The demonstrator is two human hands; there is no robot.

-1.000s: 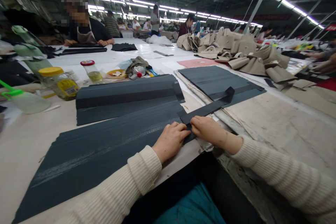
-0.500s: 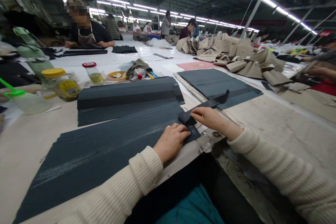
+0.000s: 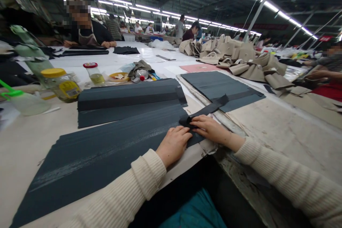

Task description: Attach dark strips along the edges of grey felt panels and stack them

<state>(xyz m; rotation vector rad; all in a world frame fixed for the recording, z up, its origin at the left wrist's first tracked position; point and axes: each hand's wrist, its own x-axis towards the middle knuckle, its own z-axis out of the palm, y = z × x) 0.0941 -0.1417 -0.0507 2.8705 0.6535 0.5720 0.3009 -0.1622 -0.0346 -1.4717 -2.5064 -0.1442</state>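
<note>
Right hand [image 3: 207,126]: fingers over the curled near end of a long, narrow black strip [image 3: 210,108]; whether they pinch it, I cannot tell.
Left hand [image 3: 175,144]: palm down on a wide dark blue-green sheet [image 3: 107,153], fingers side by side, thumb hidden; I cannot tell whether anything is gripped.
Black strip: slants from the sheet's right end, by the table's near edge, to a dark blue-green stack [image 3: 221,82] on the right.
Wide sheet: lies across the near left of the pale, paper-covered table [image 3: 34,128], whitish streaks along it.
Behind the sheet: another dark blue-green stack [image 3: 128,94] with a black band.
Toward the left edge: a yellow-lidded clear jar [image 3: 62,87] and a translucent green-nozzled squeeze bottle [image 3: 28,105].
Far right: heaped beige pieces [image 3: 240,55].
Far left: a co-worker in an apron [image 3: 88,35].
</note>
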